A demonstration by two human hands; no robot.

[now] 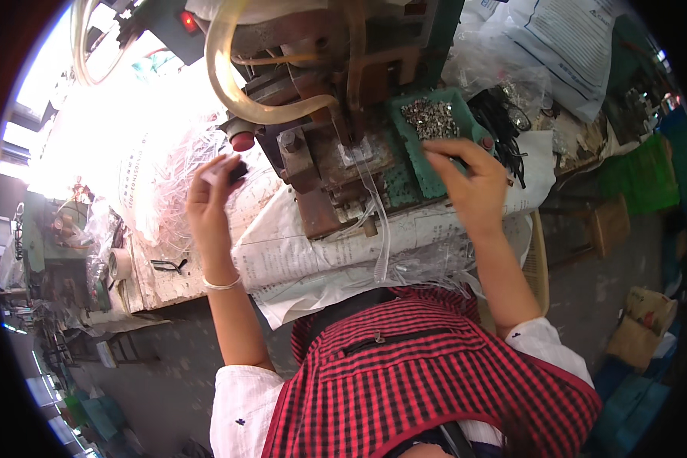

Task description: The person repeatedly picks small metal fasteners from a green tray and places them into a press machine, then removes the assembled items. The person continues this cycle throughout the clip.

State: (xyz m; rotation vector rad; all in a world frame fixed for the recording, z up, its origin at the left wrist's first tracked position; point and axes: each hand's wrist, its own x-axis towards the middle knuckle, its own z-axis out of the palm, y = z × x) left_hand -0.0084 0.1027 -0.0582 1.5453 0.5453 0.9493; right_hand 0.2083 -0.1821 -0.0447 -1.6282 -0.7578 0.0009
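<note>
Blue print is running across the white sack [561,46] at upper right, and rows of dark characters are showing on the white sheet [290,256] under the machine [343,172]. The left hand [211,191] is bending its fingers beside a small dark item [239,172], its grip impossible to tell, while the right hand [475,183] is holding thumb and forefinger close together over the green tray [424,182], any catch unclear; metal pieces [431,118] are lying just beyond those fingertips, and a clear plastic strip [382,244] is hanging between the hands

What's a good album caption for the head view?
Left hand holding a small dark object, right hand at a green tray of small metal pieces.
</note>
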